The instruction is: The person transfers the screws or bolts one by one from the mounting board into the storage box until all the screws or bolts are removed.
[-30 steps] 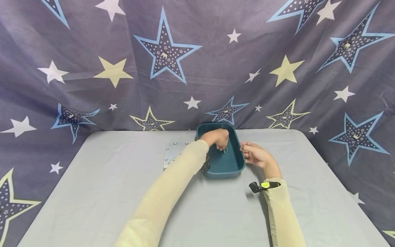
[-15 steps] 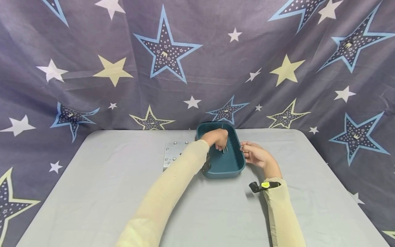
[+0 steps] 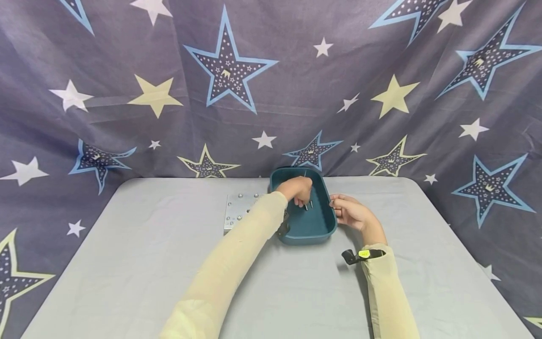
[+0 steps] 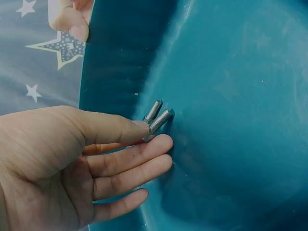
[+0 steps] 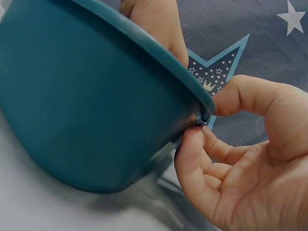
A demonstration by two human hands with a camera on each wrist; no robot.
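Observation:
A deep teal plastic basin (image 3: 306,230) stands at the back of the table. My left hand (image 3: 299,189) reaches into it from the left. In the left wrist view, thumb and forefinger of that hand (image 4: 110,159) pinch a threaded metal bolt (image 4: 161,120); its head is hidden by the fingers. A second bolt (image 4: 154,109) lies right beside it, and I cannot tell whether it is held too. My right hand (image 3: 349,212) is at the basin's right side. Its thumb and finger (image 5: 191,134) pinch the rim, where a small dark shiny spot shows between them.
Left of the basin sits a metal plate (image 3: 239,207) with several bolts in it, partly covered by the left sleeve (image 3: 237,254). A wrist camera (image 3: 360,255) juts out from the right sleeve. A star-patterned cloth (image 3: 262,84) hangs behind the table.
My left hand has shifted very slightly left inside the basin, the pinched bolt moving with it, while the other bolt stays in place. The right hand has not visibly moved.

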